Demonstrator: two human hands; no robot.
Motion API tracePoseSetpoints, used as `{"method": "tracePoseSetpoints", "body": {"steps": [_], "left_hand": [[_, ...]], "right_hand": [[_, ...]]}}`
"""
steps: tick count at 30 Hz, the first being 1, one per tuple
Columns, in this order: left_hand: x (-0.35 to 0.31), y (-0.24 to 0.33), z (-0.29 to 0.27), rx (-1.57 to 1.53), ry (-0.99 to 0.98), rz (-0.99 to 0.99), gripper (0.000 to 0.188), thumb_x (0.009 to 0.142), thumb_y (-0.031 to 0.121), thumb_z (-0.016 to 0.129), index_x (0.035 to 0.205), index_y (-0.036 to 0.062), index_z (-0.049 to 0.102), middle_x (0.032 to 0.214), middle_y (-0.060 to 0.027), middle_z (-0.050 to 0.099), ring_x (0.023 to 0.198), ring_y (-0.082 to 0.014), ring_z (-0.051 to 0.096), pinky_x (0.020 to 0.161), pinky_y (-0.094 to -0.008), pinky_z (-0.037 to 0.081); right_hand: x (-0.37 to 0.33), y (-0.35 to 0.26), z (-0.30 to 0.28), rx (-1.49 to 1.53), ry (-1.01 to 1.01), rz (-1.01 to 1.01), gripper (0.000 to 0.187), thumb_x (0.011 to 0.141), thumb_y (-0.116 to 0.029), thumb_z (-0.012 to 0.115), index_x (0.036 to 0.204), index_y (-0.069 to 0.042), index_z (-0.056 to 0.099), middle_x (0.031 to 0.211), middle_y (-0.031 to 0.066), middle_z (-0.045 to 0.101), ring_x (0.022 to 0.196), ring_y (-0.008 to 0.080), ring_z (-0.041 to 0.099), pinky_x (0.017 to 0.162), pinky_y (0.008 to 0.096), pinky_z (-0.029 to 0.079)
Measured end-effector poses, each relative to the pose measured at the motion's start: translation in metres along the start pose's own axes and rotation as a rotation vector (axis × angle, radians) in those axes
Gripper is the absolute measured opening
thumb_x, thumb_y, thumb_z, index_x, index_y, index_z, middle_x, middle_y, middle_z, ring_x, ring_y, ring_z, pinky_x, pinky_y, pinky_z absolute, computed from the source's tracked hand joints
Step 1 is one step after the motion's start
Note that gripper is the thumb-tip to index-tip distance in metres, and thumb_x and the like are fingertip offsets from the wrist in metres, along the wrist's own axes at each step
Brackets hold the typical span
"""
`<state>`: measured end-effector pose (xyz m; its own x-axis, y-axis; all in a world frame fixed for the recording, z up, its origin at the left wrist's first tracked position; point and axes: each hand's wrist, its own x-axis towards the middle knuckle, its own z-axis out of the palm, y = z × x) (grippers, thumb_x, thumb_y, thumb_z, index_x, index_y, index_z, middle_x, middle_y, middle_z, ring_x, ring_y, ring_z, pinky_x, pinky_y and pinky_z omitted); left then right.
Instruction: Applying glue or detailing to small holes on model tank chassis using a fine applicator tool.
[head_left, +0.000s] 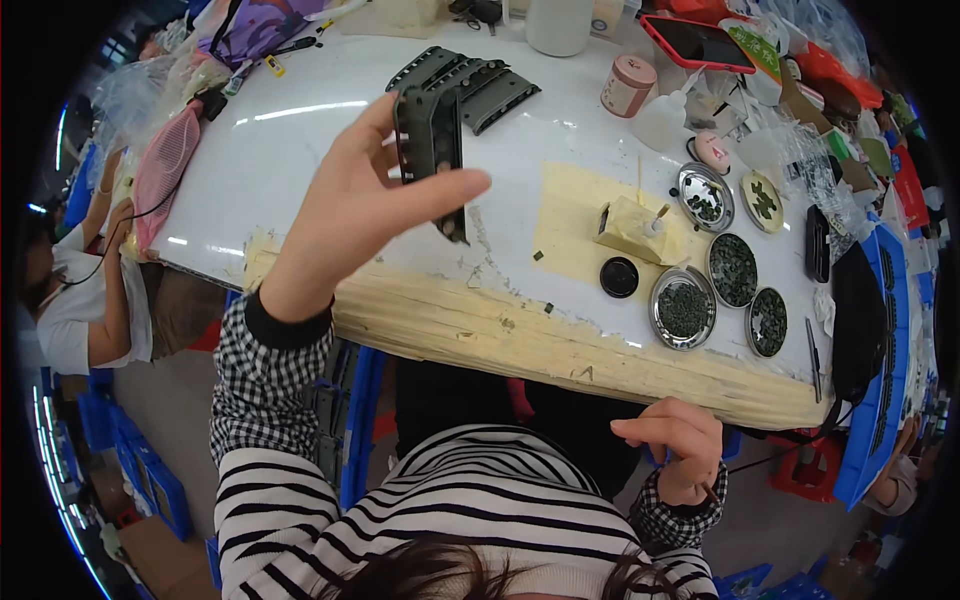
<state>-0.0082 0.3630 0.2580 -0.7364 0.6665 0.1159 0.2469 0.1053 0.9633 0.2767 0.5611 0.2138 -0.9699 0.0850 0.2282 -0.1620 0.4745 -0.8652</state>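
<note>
My left hand (350,205) is raised above the white table, gripping a long dark green plastic part (430,130) tilted upright. The fingers go behind it and the thumb stretches across its lower end. Just beyond lie several similar dark green plastic parts (495,98), side by side. My right hand (680,440) hovers by the front edge with curled fingers. A thin brown tip shows near its wrist, but what the fingers hold is hidden. Small dark green pieces fill round metal dishes, among them one dish (684,346) nearest the edge.
Yellowish tape (480,325) covers the table's front edge. A taped block (630,232) stands beside a round black cap (619,277). Farther back are a pink tin (628,85), a white squeeze bottle (662,122) and a red-framed phone (697,43). A person in white sits at the left.
</note>
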Motion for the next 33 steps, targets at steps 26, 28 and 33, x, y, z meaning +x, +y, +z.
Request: {"method": "tracePoseSetpoints", "body": {"steps": [26, 28, 33], "left_hand": [[-0.098, -0.049, 0.083, -1.280, -0.742, -0.345, 0.088, 0.089, 0.046, 0.066, 0.147, -0.0059, 0.026, 0.135, -0.0224, 0.051, 0.124, -0.0277, 0.054, 0.103, -0.0383, 0.044], [-0.097, -0.037, 0.077, -1.266, -0.878, -0.497, 0.087, 0.086, 0.031, 0.074, 0.149, -0.0039, 0.025, 0.139, -0.0186, 0.048, 0.122, -0.0244, 0.054, 0.098, -0.0330, 0.047], [-0.092, -0.024, 0.083, -0.618, -1.031, -0.282, 0.068, 0.086, 0.006, 0.071, 0.144, -0.0013, 0.036, 0.121, -0.0153, 0.061, 0.106, -0.0186, 0.059, 0.087, -0.0297, 0.051]], "right_hand": [[0.024, -0.029, -0.001, 0.345, 0.044, 0.359, 0.020, 0.077, 0.001, 0.070, 0.096, 0.003, 0.064, 0.060, -0.0052, 0.053, 0.046, -0.0029, 0.036, 0.044, 0.0174, 0.030], [0.025, -0.027, -0.009, 0.295, -0.156, 0.273, 0.019, 0.077, -0.004, 0.070, 0.096, 0.000, 0.066, 0.060, -0.0027, 0.052, 0.046, 0.0009, 0.038, 0.045, 0.0202, 0.031], [0.027, -0.023, 0.011, 0.173, -0.221, 0.084, 0.019, 0.073, -0.005, 0.075, 0.092, -0.003, 0.069, 0.061, -0.0003, 0.053, 0.043, 0.0081, 0.042, 0.044, 0.0228, 0.033]]}}
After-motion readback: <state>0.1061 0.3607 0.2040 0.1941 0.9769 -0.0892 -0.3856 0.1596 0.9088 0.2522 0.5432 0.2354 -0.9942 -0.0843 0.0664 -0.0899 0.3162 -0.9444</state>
